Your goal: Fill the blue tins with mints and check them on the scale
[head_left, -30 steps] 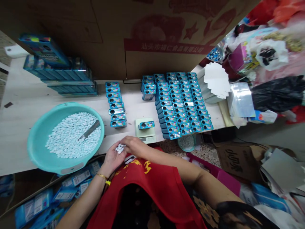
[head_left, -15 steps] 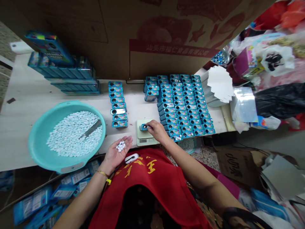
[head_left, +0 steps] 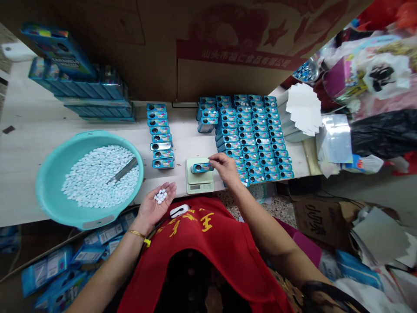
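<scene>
My left hand (head_left: 155, 208) is palm up and slightly cupped, fingers extended, holding a small pile of white tablets (head_left: 160, 196). A blue tin (head_left: 202, 168) lies on a pale kitchen scale (head_left: 200, 187), its round dark opening towards the left. With thumb and fingertips, my right hand (head_left: 225, 168) pinches the tin's right end. Left of the scale, a teal basin (head_left: 48, 200) holds a heap of loose white tablets with a metal scoop (head_left: 122, 171) resting in it. Between basin and scale runs a column of blue tins (head_left: 162, 138).
Rows of blue tins (head_left: 249, 141) stand right of the scale, some with tablets on top. Stacked blue packs (head_left: 81, 89) rise at the back left. A large cardboard box (head_left: 156, 48) blocks the rear. White cards (head_left: 302, 108) lean at the right; blue packages (head_left: 48, 269) lie below the table.
My right hand has moved slightly right and up, from over the tin's opening to its right end. The view has shifted a little; my left hand still holds the tablets.
</scene>
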Demonstrator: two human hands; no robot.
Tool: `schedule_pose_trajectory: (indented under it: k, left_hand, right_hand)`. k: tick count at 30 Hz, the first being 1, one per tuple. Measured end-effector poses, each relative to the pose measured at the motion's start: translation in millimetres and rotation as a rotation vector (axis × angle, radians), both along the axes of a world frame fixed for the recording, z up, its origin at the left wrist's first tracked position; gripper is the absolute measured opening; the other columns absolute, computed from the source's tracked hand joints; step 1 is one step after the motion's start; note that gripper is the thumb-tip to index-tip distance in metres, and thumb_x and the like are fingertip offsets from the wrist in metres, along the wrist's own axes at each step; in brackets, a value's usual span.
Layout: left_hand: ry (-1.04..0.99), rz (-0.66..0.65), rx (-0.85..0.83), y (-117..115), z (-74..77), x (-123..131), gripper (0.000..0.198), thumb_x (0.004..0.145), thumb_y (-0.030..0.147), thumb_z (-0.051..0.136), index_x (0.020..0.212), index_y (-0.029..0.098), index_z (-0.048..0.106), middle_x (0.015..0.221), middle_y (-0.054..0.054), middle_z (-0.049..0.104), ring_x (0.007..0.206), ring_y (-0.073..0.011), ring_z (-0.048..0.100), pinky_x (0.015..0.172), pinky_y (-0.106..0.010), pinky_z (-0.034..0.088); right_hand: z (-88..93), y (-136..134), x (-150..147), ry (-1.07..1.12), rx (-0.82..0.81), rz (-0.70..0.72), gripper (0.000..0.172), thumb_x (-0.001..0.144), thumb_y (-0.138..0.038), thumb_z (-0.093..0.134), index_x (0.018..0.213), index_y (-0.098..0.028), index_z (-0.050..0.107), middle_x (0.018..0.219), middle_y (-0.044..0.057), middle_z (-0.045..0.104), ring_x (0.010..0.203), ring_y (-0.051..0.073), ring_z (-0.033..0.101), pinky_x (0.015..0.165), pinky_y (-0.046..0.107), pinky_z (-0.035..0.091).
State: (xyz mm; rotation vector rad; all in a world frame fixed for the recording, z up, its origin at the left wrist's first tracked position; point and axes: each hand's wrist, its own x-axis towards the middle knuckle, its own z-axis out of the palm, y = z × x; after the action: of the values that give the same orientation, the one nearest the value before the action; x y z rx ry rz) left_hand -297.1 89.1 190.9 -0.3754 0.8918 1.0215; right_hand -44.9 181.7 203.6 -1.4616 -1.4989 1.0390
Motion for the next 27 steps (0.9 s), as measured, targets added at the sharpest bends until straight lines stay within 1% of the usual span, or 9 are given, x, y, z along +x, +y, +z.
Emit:
schedule_pose_trajectory:
  k: [6, 10, 13, 15, 17, 19, 21, 24, 27]
  left_hand:
    - [0.044, 0.029, -0.024, -4.5, -3.8, -7.9, 0.024, 0.082, 0.01, 0.039, 0.092, 0.006, 0.06, 0.094, -0.017, 0.066, 0.09, -0.0228, 0.063, 0.075, -0.034, 0.055]
    - [0.039, 0.015, -0.018, -5.4, -4.3, -7.0, 0.023, 0.082, 0.011, 0.04, 0.092, 0.007, 0.061, 0.095, -0.016, 0.066, 0.091, -0.0227, 0.063, 0.075, -0.034, 0.055]
    - [0.033, -0.006, -0.014, -3.6, -3.7, -1.7, 0.023, 0.082, 0.011, 0.04, 0.092, 0.007, 0.06, 0.095, -0.016, 0.066, 0.092, -0.0223, 0.063, 0.075, -0.034, 0.055]
    - [0.021, -0.03, -0.016, -0.6, -2.3, 5.0, 0.023, 0.082, 0.011, 0.04, 0.092, 0.008, 0.06, 0.095, -0.015, 0.066, 0.091, -0.0223, 0.063, 0.075, -0.035, 0.055]
    - [-0.012, -0.061, -0.006, 3.4, -0.3, 13.0, 0.022, 0.083, 0.014, 0.04, 0.091, 0.008, 0.06, 0.091, -0.015, 0.066, 0.088, -0.0217, 0.063, 0.075, -0.036, 0.055]
    - [-0.052, -0.086, 0.017, 7.2, 1.6, 19.1, 0.022, 0.084, 0.017, 0.04, 0.089, 0.009, 0.06, 0.086, -0.013, 0.066, 0.083, -0.0203, 0.064, 0.072, -0.034, 0.055]
    - [-0.076, -0.114, 0.023, 9.1, 2.2, 20.6, 0.022, 0.085, 0.019, 0.04, 0.086, 0.009, 0.059, 0.081, -0.012, 0.065, 0.074, -0.0175, 0.063, 0.061, -0.028, 0.054]
    - [-0.096, -0.149, 0.016, 6.5, -0.5, 12.8, 0.017, 0.084, 0.016, 0.042, 0.081, 0.01, 0.058, 0.071, -0.008, 0.061, 0.057, -0.0104, 0.057, 0.04, -0.017, 0.042]
    - [-0.099, -0.136, 0.029, -1.7, -7.2, -2.0, 0.015, 0.083, 0.014, 0.043, 0.081, 0.011, 0.057, 0.065, -0.003, 0.054, 0.048, -0.006, 0.049, 0.034, -0.014, 0.034]
  right_hand:
    - [11.8, -2.6, 12.9, 0.124, -0.046, -0.138, 0.012, 0.069, -0.025, 0.061, 0.078, -0.019, 0.065, 0.076, -0.001, 0.058, 0.059, 0.009, 0.053, 0.058, 0.025, 0.046]
    - [11.3, -8.5, 4.6, 0.163, -0.034, -0.114, 0.009, 0.07, -0.022, 0.06, 0.078, -0.019, 0.065, 0.076, -0.001, 0.056, 0.058, 0.008, 0.054, 0.057, 0.024, 0.046]
    - [12.5, -16.3, -15.3, 0.18, -0.047, -0.069, 0.007, 0.07, -0.021, 0.061, 0.076, -0.018, 0.065, 0.076, -0.001, 0.056, 0.06, 0.008, 0.054, 0.058, 0.023, 0.046]
    - [16.7, -23.6, -35.0, 0.197, -0.067, 0.009, 0.007, 0.071, -0.022, 0.061, 0.076, -0.018, 0.065, 0.075, -0.001, 0.057, 0.063, 0.009, 0.054, 0.06, 0.023, 0.046]
    - [23.3, -30.1, -54.5, 0.232, -0.103, 0.192, 0.01, 0.072, -0.024, 0.061, 0.079, -0.018, 0.066, 0.077, 0.0, 0.058, 0.065, 0.009, 0.055, 0.062, 0.023, 0.047]
    - [29.5, -32.4, -65.9, 0.235, -0.104, 0.379, 0.016, 0.073, -0.027, 0.062, 0.086, -0.019, 0.065, 0.088, 0.002, 0.06, 0.071, 0.011, 0.058, 0.065, 0.024, 0.048]
    - [31.7, -28.6, -63.4, 0.143, -0.026, 0.416, 0.021, 0.075, -0.029, 0.061, 0.094, -0.02, 0.064, 0.098, 0.004, 0.059, 0.082, 0.013, 0.058, 0.071, 0.026, 0.048]
    - [23.7, -15.9, -36.4, -0.137, 0.124, 0.281, 0.025, 0.077, -0.029, 0.059, 0.1, -0.021, 0.062, 0.102, 0.007, 0.059, 0.096, 0.017, 0.054, 0.083, 0.032, 0.044]
    - [6.2, -7.5, -5.2, -0.415, 0.143, 0.291, 0.037, 0.074, -0.03, 0.062, 0.109, -0.022, 0.058, 0.109, 0.008, 0.057, 0.105, 0.021, 0.049, 0.09, 0.038, 0.039]
